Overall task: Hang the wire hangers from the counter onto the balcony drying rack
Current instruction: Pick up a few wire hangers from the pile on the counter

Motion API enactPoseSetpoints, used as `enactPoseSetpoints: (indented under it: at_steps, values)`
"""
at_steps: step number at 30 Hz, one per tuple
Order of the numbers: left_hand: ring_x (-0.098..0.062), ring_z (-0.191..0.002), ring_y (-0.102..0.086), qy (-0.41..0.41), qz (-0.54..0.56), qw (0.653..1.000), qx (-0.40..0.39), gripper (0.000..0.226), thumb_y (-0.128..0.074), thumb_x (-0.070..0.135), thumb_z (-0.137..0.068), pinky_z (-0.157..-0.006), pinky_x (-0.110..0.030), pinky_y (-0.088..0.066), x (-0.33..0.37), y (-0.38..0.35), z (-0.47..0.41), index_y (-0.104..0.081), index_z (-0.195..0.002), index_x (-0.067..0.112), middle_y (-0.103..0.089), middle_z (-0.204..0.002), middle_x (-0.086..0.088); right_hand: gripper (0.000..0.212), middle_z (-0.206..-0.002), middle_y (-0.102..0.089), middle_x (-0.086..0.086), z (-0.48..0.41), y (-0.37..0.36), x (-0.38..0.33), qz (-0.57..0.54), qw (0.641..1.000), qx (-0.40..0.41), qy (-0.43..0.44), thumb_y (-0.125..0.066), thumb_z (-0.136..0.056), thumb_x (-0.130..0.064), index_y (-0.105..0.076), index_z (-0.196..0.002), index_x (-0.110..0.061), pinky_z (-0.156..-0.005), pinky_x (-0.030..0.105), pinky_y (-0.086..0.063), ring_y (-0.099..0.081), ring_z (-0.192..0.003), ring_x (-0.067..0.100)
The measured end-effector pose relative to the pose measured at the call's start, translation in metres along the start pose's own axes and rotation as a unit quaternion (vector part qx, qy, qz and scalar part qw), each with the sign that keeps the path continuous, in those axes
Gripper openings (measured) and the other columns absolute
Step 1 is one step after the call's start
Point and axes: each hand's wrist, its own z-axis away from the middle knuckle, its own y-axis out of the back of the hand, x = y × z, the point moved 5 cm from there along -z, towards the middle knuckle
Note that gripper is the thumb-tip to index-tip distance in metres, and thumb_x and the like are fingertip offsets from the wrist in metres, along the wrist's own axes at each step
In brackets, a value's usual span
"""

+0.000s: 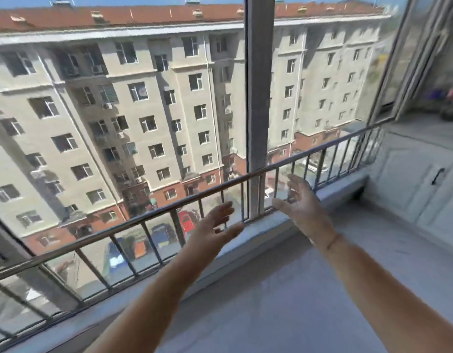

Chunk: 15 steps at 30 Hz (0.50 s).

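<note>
No wire hanger and no drying rack show in the head view. My left hand is stretched forward, palm turned inward, fingers apart and holding nothing, just in front of the metal window railing. My right hand is also held out with spread fingers and nothing in it, near the railing to the right of the white window post. The two palms face each other about a hand's width apart. The view is blurred by motion.
A grey floor runs along the glazed balcony window. At the right stands a white cabinet with a dark handle, its grey countertop holding potted flowers. An open window sash leans inward above it.
</note>
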Motion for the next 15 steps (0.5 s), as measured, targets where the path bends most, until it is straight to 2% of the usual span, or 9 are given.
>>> enactPoseSetpoints:
  at_steps: [3, 6, 9, 12, 15]
  values:
    - [-0.008, -0.124, -0.049, -0.005, 0.000, 0.999, -0.046, 0.065, -0.073, 0.039, -0.073, -0.106, -0.034, -0.041, 0.013, -0.072, -0.035, -0.047, -0.133, 0.028, -0.054, -0.133, 0.008, 0.075, -0.146, -0.036, -0.002, -0.008, 0.074, 0.027, 0.010, 1.000, 0.027, -0.011, -0.070, -0.079, -0.031, -0.029, -0.141, -0.024, -0.109, 0.038, -0.034, -0.037, -0.131, 0.015]
    - [-0.008, -0.121, -0.051, -0.011, 0.002, 0.997, -0.077, 0.057, -0.070, 0.032, -0.077, -0.101, -0.027, -0.043, 0.025, -0.143, -0.071, -0.048, -0.129, 0.028, -0.055, -0.130, 0.007, 0.076, -0.148, -0.034, 0.002, -0.015, 0.151, 0.052, 0.029, 0.997, 0.062, -0.026, -0.070, -0.080, -0.030, -0.028, -0.143, -0.022, -0.107, 0.035, -0.034, -0.036, -0.134, 0.020]
    - [-0.009, -0.121, -0.051, -0.018, -0.001, 0.994, -0.105, 0.066, -0.071, 0.035, -0.073, -0.106, -0.033, -0.039, 0.033, -0.215, -0.104, -0.048, -0.134, 0.020, -0.055, -0.132, 0.005, 0.076, -0.150, -0.032, 0.006, -0.018, 0.226, 0.075, 0.041, 0.995, 0.083, -0.039, -0.069, -0.080, -0.028, -0.027, -0.144, -0.021, -0.105, 0.033, -0.033, -0.033, -0.137, 0.021]
    - [-0.011, -0.123, -0.050, -0.019, 0.012, 0.990, -0.138, 0.058, -0.070, 0.030, -0.078, -0.108, -0.035, -0.038, 0.037, -0.284, -0.132, -0.049, -0.131, 0.023, -0.055, -0.130, 0.005, 0.078, -0.149, -0.033, 0.005, -0.017, 0.295, 0.095, 0.059, 0.990, 0.117, -0.054, -0.070, -0.080, -0.030, -0.026, -0.143, -0.023, -0.109, 0.039, -0.033, -0.031, -0.137, 0.018]
    - [-0.011, -0.124, -0.049, -0.026, 0.006, 0.983, -0.179, 0.055, -0.071, 0.028, -0.079, -0.109, -0.036, -0.038, 0.043, -0.350, -0.160, -0.049, -0.129, 0.027, -0.055, -0.131, 0.005, 0.077, -0.149, -0.032, 0.003, -0.017, 0.354, 0.117, 0.062, 0.983, 0.154, -0.072, -0.069, -0.081, -0.028, -0.026, -0.144, -0.023, -0.106, 0.032, -0.033, -0.031, -0.137, 0.016]
